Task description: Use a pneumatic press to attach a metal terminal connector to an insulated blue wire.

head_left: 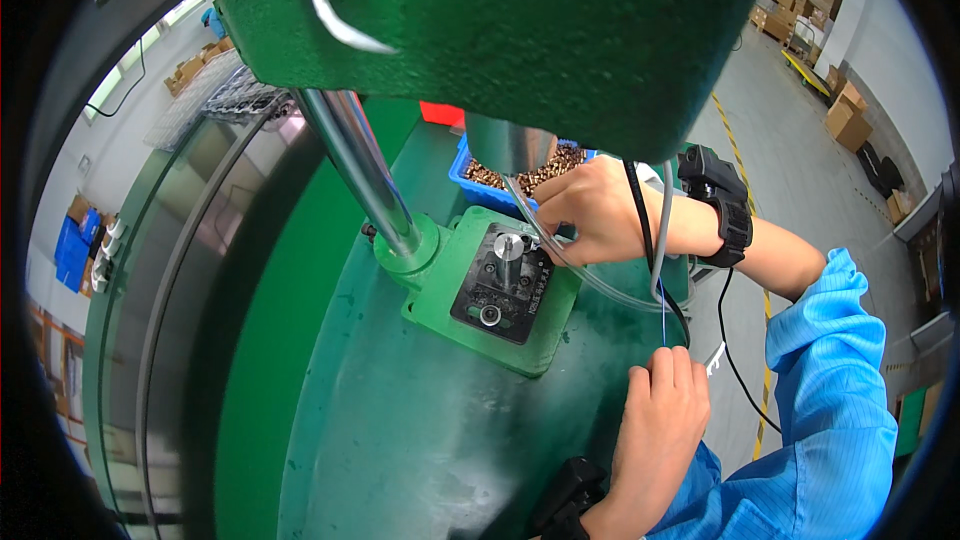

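On the green press bed (400, 410), the right hand (590, 212) sits at the far right edge of the green fixture base (455, 275), fingers curled in and closed narrow near the black die plate (503, 285). What they pinch is hidden (too small to tell). A steel pin (509, 250) stands upright on that plate, just left of the fingertips; a round hole (490, 315) sits nearer the camera on the same plate.

Left hand (660, 420) is low, at the bed's right edge, fingers bunched on a thin blue wire (663, 325) that runs straight up from them. A small white clip (714, 358) shows just beside its knuckles.

Clear tubing (600, 285) and a black cable (640, 230) cross over the right wrist; a grey cable (664, 230) hangs beside them. Both wrists wear black bands (722, 208). Blue sleeve (825, 390) on the right arm.

Behind the right hand: blue bin (478, 185) of small brown parts, partly hidden by the press ram (508, 145). Chrome column (360, 165) rises left of the fixture into the green press head (520, 30). Cardboard boxes (850, 120) far right on the floor.
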Available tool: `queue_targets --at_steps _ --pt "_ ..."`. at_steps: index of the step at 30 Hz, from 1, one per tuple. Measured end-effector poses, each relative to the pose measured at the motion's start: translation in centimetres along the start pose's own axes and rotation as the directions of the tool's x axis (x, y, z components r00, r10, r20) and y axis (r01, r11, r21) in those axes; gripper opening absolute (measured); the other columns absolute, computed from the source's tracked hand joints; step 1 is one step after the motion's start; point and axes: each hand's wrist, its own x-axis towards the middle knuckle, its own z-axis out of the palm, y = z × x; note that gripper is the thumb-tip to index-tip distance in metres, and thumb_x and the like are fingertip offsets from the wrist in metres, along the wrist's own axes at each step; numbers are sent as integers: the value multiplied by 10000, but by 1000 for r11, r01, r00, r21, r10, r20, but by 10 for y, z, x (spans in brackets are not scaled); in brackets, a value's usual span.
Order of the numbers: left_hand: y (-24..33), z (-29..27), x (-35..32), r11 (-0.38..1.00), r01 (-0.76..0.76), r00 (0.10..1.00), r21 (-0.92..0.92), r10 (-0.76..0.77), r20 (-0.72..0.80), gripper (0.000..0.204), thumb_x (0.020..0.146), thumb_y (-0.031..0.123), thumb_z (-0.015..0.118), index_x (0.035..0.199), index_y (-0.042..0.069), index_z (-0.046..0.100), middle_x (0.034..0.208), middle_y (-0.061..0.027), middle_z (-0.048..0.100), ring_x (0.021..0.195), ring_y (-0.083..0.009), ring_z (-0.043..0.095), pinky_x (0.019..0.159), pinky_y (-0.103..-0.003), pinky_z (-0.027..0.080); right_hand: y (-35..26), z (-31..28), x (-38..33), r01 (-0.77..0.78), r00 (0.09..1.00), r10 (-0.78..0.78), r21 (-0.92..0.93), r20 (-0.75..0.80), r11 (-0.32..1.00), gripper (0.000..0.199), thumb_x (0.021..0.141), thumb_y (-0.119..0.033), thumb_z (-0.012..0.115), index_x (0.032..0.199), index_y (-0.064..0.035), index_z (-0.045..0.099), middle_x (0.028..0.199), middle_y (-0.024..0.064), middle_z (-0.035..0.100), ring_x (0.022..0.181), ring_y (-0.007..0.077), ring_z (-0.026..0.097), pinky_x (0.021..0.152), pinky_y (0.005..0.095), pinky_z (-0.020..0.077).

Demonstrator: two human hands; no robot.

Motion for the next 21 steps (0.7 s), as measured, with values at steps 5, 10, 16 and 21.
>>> queue_targets --at_steps 5,10,16,21 --pt "1 0 0 1000 3 1000 1 -3 8 41 710 145 528 736 125 502 724 5 401 743 -124 402 645 -237 330 8 3 4 5 1000 -5 13 16 1000 103 560 -155 603 605 -63 601 611 80 561 622 256 562 548 347 437" --pt "0 0 1 1000 5 1000 8 -5 11 37 712 144 526 735 127 504 723 5 399 741 -121 401 647 -237 333 9 0 10 2 995 2 -44 100 999 109 561 -158 611 612 -61 607 593 88 567 629 255 567 559 333 444" --pt "0 2 0 1000 10 1000 6 -10 -6 37 713 142 527 735 125 502 724 6 397 739 -122 399 643 -237 330 5 1 2 14 1000 -14 4 -5 1000 145 571 -138 626 637 -18 579 624 93 537 617 261 547 552 352 426" --pt "0 1 -1 1000 5 1000 2 -5 3 43 709 145 532 731 126 500 722 7 397 737 -122 397 641 -239 329 -1 3 -1 -66 997 68 66 -37 996 100 575 -128 609 637 -50 600 636 78 578 639 255 569 571 338 447"
